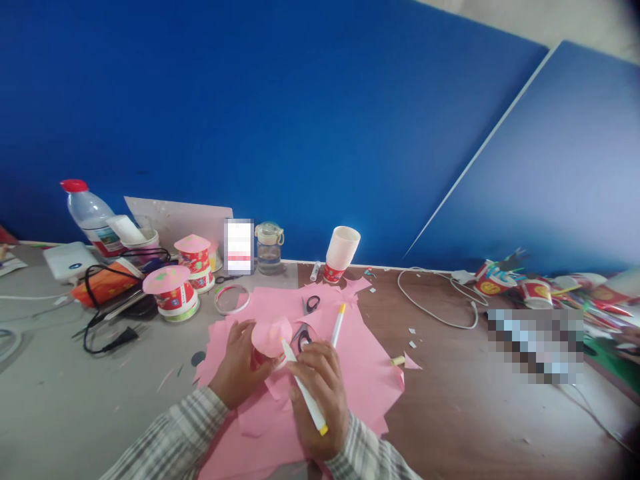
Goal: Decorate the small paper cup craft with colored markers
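Note:
My left hand point(239, 363) grips a small red paper cup topped with a pink paper cone lid point(271, 335), held over the pink paper sheets point(360, 373). My right hand point(320, 393) holds a white marker with a yellow end point(304, 390), its tip touching the lid's edge. A second white marker with a yellow cap point(339, 325) lies on the pink paper just right of the hands. Two pairs of scissors point(311, 305) lie on the paper behind the cup.
Finished cups with pink lids point(170, 291) stand at left beside a tape ring point(232, 299), a black power cord point(105, 333), a water bottle point(90, 217) and a glass jar point(269, 248). A tilted paper cup point(340, 253), a white cable point(435, 300) and red cup scraps point(530, 287) sit right.

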`<state>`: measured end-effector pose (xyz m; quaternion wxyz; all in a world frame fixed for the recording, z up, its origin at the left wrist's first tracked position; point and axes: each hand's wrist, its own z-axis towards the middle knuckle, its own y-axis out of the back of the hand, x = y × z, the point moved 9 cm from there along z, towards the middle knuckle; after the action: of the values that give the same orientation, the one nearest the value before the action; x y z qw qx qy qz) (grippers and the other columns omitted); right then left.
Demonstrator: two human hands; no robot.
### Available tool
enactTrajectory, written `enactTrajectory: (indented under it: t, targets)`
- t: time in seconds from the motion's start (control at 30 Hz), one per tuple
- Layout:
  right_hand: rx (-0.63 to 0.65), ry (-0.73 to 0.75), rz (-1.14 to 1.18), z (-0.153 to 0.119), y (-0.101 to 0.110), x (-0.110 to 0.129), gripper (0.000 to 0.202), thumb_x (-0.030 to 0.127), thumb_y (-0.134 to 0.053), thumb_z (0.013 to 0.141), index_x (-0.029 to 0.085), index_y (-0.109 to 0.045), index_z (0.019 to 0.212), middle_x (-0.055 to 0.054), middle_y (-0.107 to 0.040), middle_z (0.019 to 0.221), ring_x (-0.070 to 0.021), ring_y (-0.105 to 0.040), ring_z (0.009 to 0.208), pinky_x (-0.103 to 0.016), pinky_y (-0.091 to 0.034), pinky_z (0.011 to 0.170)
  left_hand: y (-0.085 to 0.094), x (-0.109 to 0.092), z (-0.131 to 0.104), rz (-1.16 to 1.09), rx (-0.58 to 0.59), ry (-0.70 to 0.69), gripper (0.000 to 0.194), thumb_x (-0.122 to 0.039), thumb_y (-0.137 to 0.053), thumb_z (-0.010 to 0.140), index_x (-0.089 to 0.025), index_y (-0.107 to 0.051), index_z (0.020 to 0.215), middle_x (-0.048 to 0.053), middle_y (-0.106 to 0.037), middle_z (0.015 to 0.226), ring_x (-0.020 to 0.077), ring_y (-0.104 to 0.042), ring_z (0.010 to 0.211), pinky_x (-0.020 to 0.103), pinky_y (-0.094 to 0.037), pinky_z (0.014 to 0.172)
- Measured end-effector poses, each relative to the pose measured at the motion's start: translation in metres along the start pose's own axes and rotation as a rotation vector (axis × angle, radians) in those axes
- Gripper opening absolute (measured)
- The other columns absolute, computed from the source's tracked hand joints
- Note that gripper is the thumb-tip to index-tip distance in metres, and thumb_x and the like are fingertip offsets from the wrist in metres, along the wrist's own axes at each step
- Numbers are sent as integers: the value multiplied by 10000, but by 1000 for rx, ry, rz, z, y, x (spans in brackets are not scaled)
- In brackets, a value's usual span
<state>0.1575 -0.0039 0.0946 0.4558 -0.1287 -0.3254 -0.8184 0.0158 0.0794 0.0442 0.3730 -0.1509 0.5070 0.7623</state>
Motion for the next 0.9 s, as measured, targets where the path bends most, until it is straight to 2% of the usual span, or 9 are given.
enactTrajectory:
  t: [0.1, 0.23, 0.33, 0.43, 0.67, 0.9]
  targets:
    - [-3, 20, -12, -2, 0, 3, 264, 148, -601, 681, 273, -641, 910, -15, -670, 788, -266, -602, 812, -503, -481, 802, -1, 1, -1, -3, 20, 11, 541, -356, -664, 474, -239, -483, 970, 42, -569, 927, 266, -447, 933, 499, -381, 857]
    - [84, 31, -11, -6, -7, 10, 254, 167, -602, 683, 262, -639, 915, -24, -673, 788, -283, -604, 825, -520, -454, 841, -4, 1, -2, 18, 49, 0, 540, -254, -649, 466, -233, -483, 979, 38, -582, 943, 262, -443, 960, 492, -352, 895]
    - [103, 55, -4, -9, -8, 15, 240, 163, -607, 687, 255, -641, 906, -30, -683, 790, -288, -610, 810, -528, -444, 846, -2, 1, -2, 48, 36, -16, 497, -222, -629, 472, -236, -506, 953, 38, -587, 953, 258, -450, 957, 495, -327, 917]
    - [99, 56, -9, -9, -7, 13, 239, 162, -599, 690, 248, -640, 909, -33, -683, 805, -285, -605, 821, -532, -440, 850, -2, -1, -1, 32, 45, -14, 506, -235, -647, 470, -236, -504, 956, 40, -587, 954, 257, -447, 954, 491, -341, 907]
    - [-14, 12, -68, -6, 2, 1, 215, 165, -604, 682, 247, -655, 875, -23, -669, 758, -278, -609, 815, -509, -441, 846, 1, -1, 0, -6, 26, 23, 513, -361, -663, 479, -236, -505, 950, 39, -582, 911, 262, -456, 926, 491, -393, 850]
    - [82, 11, -70, -10, -5, 7, 221, 181, -594, 684, 238, -651, 890, -26, -672, 772, -283, -609, 822, -516, -424, 868, -1, 0, 0, 9, 41, 2, 523, -339, -650, 490, -243, -489, 978, 31, -583, 926, 254, -445, 948, 485, -378, 875]
